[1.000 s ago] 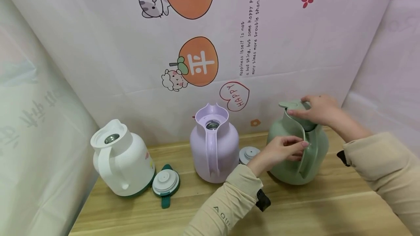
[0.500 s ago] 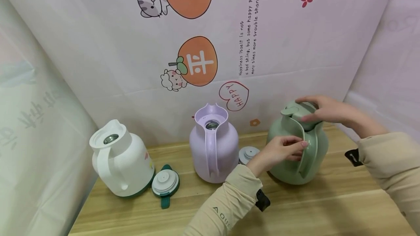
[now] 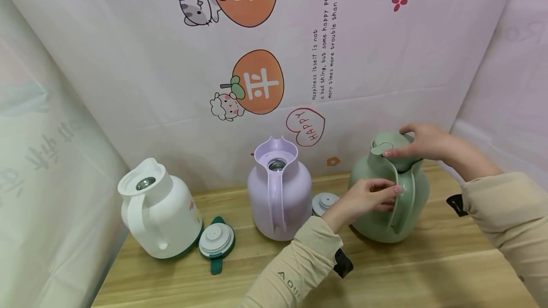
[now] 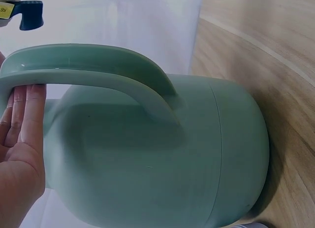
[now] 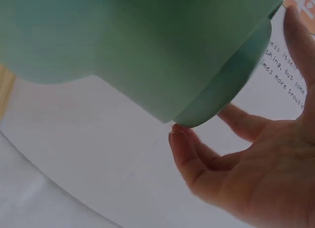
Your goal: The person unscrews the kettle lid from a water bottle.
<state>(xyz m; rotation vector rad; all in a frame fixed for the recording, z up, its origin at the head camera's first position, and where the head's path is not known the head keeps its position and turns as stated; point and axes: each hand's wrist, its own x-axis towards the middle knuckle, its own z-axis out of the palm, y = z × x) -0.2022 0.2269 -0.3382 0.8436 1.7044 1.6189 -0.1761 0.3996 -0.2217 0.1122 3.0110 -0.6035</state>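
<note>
At the right of the head view stands a green vacuum jug (image 3: pixel 381 217), upright on the table. My left hand (image 3: pixel 370 197) holds its handle (image 4: pixel 98 75); in the left wrist view the fingers pass behind the handle and the thumb is mostly out of sight. The green lid (image 3: pixel 394 144) sits in the jug's mouth, its tab pointing toward the front left. My right hand (image 3: pixel 425 144) grips this lid from the right, thumb in front near the tab and fingertips at the back edge. The right wrist view shows the fingertips (image 5: pixel 179 134) right at the lid's rim.
A lilac jug (image 3: pixel 280 203) without a lid stands mid-table, and a white jug (image 3: pixel 164 217), also lidless, stands left. A green-and-white lid (image 3: pixel 216 240) lies upside down beside the white one. Another lid (image 3: pixel 324 201) lies partly behind my left forearm. Printed cloth (image 3: pixel 364 61) hangs behind.
The lid has turned in the jug's mouth, its tab swinging from the left toward the front. My right hand has shifted a little right and regripped it. The left hand stays put.
</note>
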